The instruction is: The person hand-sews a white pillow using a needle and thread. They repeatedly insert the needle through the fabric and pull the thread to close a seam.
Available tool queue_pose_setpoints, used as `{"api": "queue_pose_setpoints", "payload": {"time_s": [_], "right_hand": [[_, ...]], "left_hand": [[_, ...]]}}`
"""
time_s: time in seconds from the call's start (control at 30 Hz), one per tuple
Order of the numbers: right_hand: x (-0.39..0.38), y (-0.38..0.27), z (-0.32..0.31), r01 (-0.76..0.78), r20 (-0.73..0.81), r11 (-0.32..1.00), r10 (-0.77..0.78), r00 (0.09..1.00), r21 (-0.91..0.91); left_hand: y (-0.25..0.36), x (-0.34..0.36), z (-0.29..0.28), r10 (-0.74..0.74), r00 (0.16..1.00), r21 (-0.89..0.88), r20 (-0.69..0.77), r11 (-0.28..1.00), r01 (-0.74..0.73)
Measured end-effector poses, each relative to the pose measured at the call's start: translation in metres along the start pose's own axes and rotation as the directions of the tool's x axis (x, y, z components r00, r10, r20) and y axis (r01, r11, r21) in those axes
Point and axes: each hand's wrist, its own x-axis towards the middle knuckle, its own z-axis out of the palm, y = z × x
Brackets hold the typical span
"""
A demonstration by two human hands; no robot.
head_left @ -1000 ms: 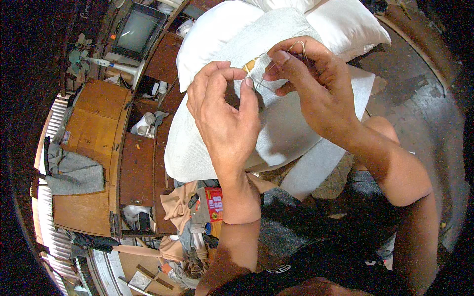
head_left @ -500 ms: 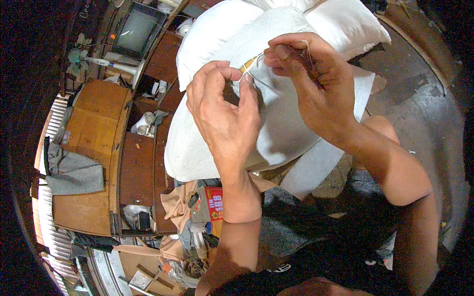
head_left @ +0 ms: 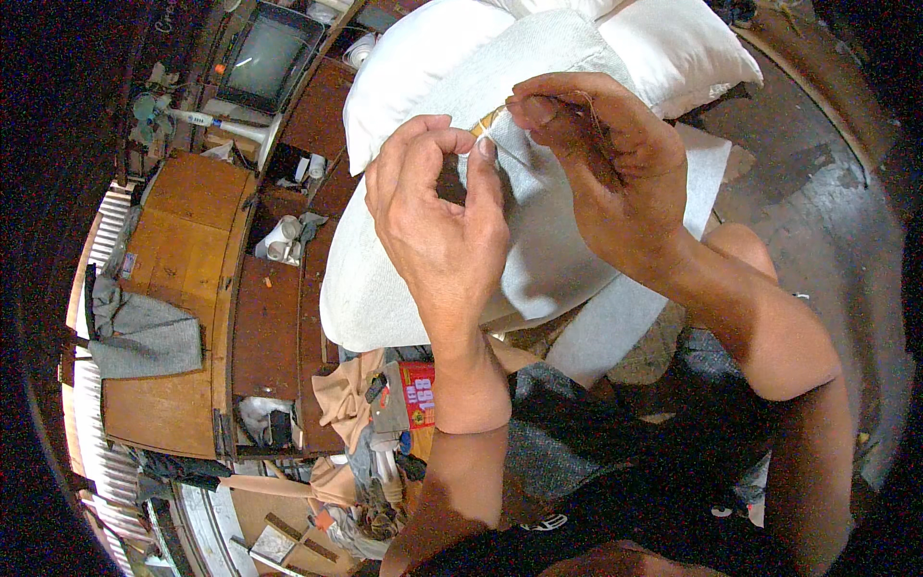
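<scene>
Between the thumb and forefinger of my left hand point(head_left: 435, 207) is a small yellow piece point(head_left: 491, 121) with white thread around it, partly hidden by the fingertips; its exact kind I cannot make out. My right hand point(head_left: 625, 178) is closed in a pinch just to the right of that piece, its fingertips at the thread, and a thin strand point(head_left: 591, 104) loops over its fingers. Under both hands spreads a large pale grey cloth cushion point(head_left: 567, 226), plump and creased.
White pillows point(head_left: 673, 58) lie beyond the cushion. At the left stand a wooden cabinet point(head_left: 173, 298) with a grey cloth point(head_left: 154, 337) on it, brown shelving point(head_left: 266, 317) and a dark screen point(head_left: 264, 60). A red package point(head_left: 417, 389) sits among crumpled fabrics beside my left forearm.
My right hand has shifted slightly left and its fingers are a little straighter. The white thread around the yellow piece shows less loose loop. My left hand has barely moved.
</scene>
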Motion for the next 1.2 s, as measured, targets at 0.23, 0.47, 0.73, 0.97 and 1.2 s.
{"api": "queue_pose_setpoints", "payload": {"time_s": [0.23,0.47,0.73,0.97,1.2], "right_hand": [[0.005,0.017,0.012,0.255,-0.178,0.964,-0.265,0.948,-0.076],[0.000,-0.003,0.000,0.074,0.027,0.990,-0.071,0.997,-0.121],[0.001,0.003,0.001,0.098,-0.023,0.988,-0.102,0.995,-0.117],[0.005,-0.003,0.005,0.241,-0.047,0.944,-0.258,0.965,-0.225],[0.005,0.001,0.005,0.326,-0.050,0.906,-0.352,0.935,-0.271]], "left_hand": [[0.002,0.000,0.000,-0.008,1.000,-0.013,0.002,1.000,0.008],[0.000,-0.001,-0.001,-0.004,1.000,0.006,0.006,1.000,0.004],[0.000,-0.003,-0.002,0.005,0.999,0.011,0.037,1.000,-0.005],[-0.002,-0.003,-0.004,-0.013,0.999,0.001,0.030,1.000,0.013],[-0.003,-0.003,-0.002,-0.011,0.999,-0.002,0.043,1.000,0.011]]}}
